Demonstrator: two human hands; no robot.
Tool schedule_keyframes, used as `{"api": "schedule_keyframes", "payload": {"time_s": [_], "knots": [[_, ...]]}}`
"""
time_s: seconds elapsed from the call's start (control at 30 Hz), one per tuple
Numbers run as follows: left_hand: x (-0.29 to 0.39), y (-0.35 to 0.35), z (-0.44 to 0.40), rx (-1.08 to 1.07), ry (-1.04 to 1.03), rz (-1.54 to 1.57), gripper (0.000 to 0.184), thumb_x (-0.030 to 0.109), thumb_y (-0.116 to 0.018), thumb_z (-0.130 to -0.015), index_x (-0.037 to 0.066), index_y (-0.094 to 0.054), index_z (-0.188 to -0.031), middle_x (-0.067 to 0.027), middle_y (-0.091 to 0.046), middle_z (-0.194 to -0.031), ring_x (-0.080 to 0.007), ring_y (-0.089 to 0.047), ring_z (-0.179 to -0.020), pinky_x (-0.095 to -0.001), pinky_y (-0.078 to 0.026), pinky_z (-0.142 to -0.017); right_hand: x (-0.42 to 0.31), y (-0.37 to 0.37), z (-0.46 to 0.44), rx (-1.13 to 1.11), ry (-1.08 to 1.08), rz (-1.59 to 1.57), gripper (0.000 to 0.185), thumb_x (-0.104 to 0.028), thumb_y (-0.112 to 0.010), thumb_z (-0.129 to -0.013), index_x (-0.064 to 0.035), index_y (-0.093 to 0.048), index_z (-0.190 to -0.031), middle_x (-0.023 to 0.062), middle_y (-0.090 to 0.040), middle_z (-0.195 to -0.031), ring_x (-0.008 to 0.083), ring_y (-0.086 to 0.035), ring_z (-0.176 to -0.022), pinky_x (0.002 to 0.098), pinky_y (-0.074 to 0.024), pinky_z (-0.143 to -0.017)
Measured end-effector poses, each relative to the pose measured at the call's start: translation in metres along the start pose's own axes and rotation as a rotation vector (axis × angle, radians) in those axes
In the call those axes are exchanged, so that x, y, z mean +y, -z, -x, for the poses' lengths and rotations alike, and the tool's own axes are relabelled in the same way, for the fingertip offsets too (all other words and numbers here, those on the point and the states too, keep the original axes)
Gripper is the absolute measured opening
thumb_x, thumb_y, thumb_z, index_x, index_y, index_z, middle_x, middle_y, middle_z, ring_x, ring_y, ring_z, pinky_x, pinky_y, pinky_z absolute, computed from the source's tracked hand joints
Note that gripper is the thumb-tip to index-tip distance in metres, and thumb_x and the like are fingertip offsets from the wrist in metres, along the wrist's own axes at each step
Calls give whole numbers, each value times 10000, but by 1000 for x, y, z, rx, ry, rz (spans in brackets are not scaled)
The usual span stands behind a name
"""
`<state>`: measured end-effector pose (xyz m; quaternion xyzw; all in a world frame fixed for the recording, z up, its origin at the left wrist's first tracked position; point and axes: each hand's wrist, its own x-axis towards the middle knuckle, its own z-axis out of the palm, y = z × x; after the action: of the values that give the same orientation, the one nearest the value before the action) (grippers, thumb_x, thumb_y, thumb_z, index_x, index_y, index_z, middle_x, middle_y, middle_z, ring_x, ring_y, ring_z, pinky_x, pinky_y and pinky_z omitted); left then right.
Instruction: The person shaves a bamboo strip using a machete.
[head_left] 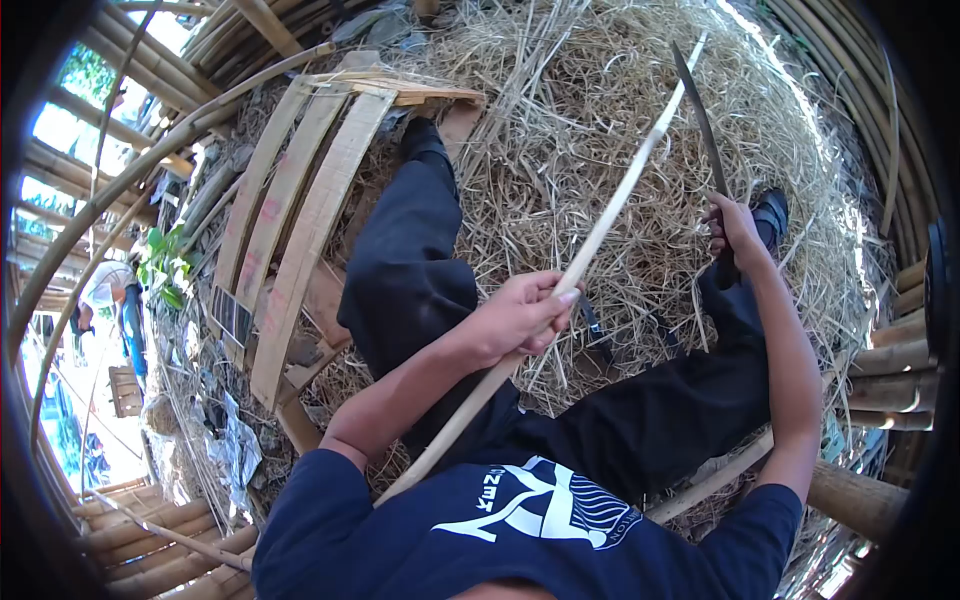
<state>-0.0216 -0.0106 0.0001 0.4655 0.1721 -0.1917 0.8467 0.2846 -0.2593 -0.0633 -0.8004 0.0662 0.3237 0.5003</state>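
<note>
My left hand (530, 312) is closed around a long pale bamboo strip (622, 192). The strip slants from beside my torso up to the far right, and its tip ends near the knife's point. In my right hand (738, 232) is the handle of a long dark knife (708, 130), like a machete. Its narrow blade points away from me and leans slightly left. Near the top, blade and strip come close together; whether they touch I cannot tell. My right hand is above my right foot, and the strip passes between my spread legs.
Dry bamboo shavings (560, 150) cover the ground around my legs. A slatted wooden frame (318, 225) stands by my left leg. Stacked bamboo poles (890, 375) line the right side, and a bent bamboo pole (90, 205) arches at left. A leafy green plant (168, 268) grows beyond the frame.
</note>
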Motion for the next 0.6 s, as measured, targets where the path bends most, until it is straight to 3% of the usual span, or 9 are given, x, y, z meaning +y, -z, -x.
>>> {"api": "schedule_keyframes", "payload": {"time_s": [0.03, 0.07, 0.1, 0.13, 0.27, 0.37, 0.47, 0.53, 0.6], "knots": [[-2, -4, -3, -21, -17, -79, 294, 167, -473, -998, 5, -471, -1243, 0, -535, -727, -24, -457, -447, -162, -375, -400, -9, -13, 17, -8, 1, 3, 547, -494, -649, -800, 32, -640, -947, 41, -515, -566, 144, -494, -452, 273, -409, -432], [-7, -1, -6, -106, -21, -59, 308, 174, -482, -995, 8, -456, -1253, -28, -573, -795, -60, -552, -524, -184, -455, -476, -25, -31, 41, -91, -28, -92, 560, -533, -643, -812, 8, -636, -957, -15, -415, -553, 86, -384, -429, 232, -323, -404], [-8, -3, -6, -90, -21, -57, 308, 174, -482, -995, 8, -456, -1253, -28, -573, -795, -60, -552, -524, -184, -455, -476, -36, -47, 57, -179, -59, -189, 573, -571, -636, -823, -16, -633, -967, -71, -316, -541, 27, -275, -406, 190, -236, -376], [-7, -6, -5, -108, -26, -117, 307, 177, -482, -996, 10, -455, -1252, -39, -581, -825, -71, -574, -559, -196, -476, -510, -39, -58, 61, -183, -50, -180, 562, -536, -662, -827, -1, -620, -993, -75, -318, -536, 34, -304, -401, 203, -262, -378], [-12, -1, 1, -137, -45, -361, 320, 200, -476, -1000, 9, -434, -1254, -62, -595, -909, -97, -633, -678, -230, -526, -614, -40, -94, 62, -275, -26, -295, 253, -267, -705, -856, -63, -563, -813, -82, -348, -549, 31, -329, -405, 210, -286, -387], [-20, 10, 15, -141, -16, -505, 387, 200, -474, -1001, 7, -384, -1324, -73, -595, -959, -105, -647, -719, -238, -534, -663, -46, -107, 69, -349, -120, -450, 269, -261, -727, -837, -80, -536, -781, -80, -364, -552, 33, -342, -410, 220, -295, -384], [-31, 7, 27, -111, -15, -328, 508, 151, -461, -999, 22, -260, -1448, -91, -579, -979, -144, -661, -731, -249, -539, -675, -27, -120, 60, -220, -53, -290, 328, -290, -742, -820, -101, -488, -733, -70, -384, -563, 41, -350, -414, 226, -318, -395], [-35, 6, 27, -99, -20, -284, 499, 141, -455, -998, 21, -265, -1444, -96, -579, -984, -150, -663, -730, -254, -542, -674, -26, -121, 57, -157, 8, -191, 346, -298, -747, -814, -106, -476, -716, -68, -389, -568, 45, -350, -413, 227, -325, -400], [-39, 3, 31, -34, -15, -257, 492, 151, -480, -991, 19, -300, -1429, -95, -589, -998, -146, -648, -713, -252, -528, -697, -24, -119, 61, -243, -79, -255, 306, -261, -733, -830, -94, -506, -711, -65, -405, -576, 46, -372, -428, 220, -327, -402]]}}
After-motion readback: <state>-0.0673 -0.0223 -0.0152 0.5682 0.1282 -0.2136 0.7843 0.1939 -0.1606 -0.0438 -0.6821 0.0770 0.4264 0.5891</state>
